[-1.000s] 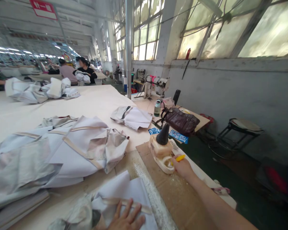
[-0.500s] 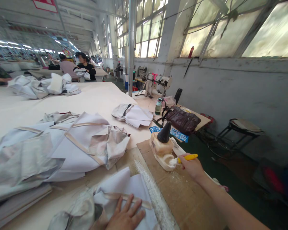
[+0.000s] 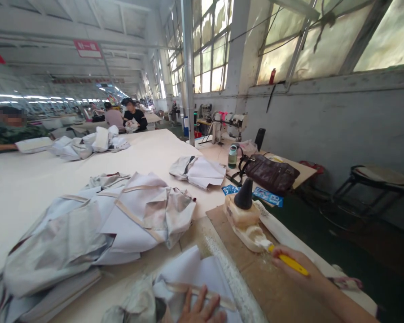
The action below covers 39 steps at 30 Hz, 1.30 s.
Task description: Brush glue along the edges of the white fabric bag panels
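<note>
Yellow brush (image 3: 289, 263) in right hand (image 3: 298, 269); one glue pot (image 3: 245, 220)

Daylight pours in through the tall windows (image 3: 323, 40) on the right and washes the panes to near white, while rows of ceiling lamps (image 3: 37, 98) glow far back on the left of those windows. The big cream table (image 3: 148, 148) below the windows is evenly bright with only soft shadows in the cloth folds, and the floor under the windows stays dim. Straight lines bow toward the frame edges, and the corners are smeared and soft.
</note>
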Each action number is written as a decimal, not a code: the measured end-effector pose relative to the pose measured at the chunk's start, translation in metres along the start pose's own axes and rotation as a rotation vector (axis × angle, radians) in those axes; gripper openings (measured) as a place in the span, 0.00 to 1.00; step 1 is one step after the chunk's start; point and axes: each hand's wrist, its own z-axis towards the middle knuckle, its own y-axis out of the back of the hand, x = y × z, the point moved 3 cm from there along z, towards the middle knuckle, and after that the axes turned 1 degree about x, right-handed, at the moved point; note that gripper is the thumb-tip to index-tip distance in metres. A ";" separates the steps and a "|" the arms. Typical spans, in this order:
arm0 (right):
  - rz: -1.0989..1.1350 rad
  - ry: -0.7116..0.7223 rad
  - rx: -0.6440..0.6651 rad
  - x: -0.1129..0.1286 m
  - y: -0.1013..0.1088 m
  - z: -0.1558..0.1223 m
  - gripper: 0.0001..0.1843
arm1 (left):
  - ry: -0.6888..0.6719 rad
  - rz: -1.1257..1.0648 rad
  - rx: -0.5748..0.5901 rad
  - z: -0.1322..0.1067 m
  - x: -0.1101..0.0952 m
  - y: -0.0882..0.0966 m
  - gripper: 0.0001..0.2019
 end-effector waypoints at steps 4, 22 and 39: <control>0.055 -0.120 -0.041 0.005 0.009 -0.001 0.11 | 0.023 0.015 -0.003 -0.004 -0.009 0.005 0.20; -0.222 0.106 -0.135 0.017 0.019 0.007 0.13 | 0.103 -0.075 -0.010 -0.023 -0.046 0.037 0.27; 0.365 -0.322 -0.518 -0.024 0.015 0.017 0.18 | 0.147 -0.105 -0.007 -0.022 -0.050 0.044 0.25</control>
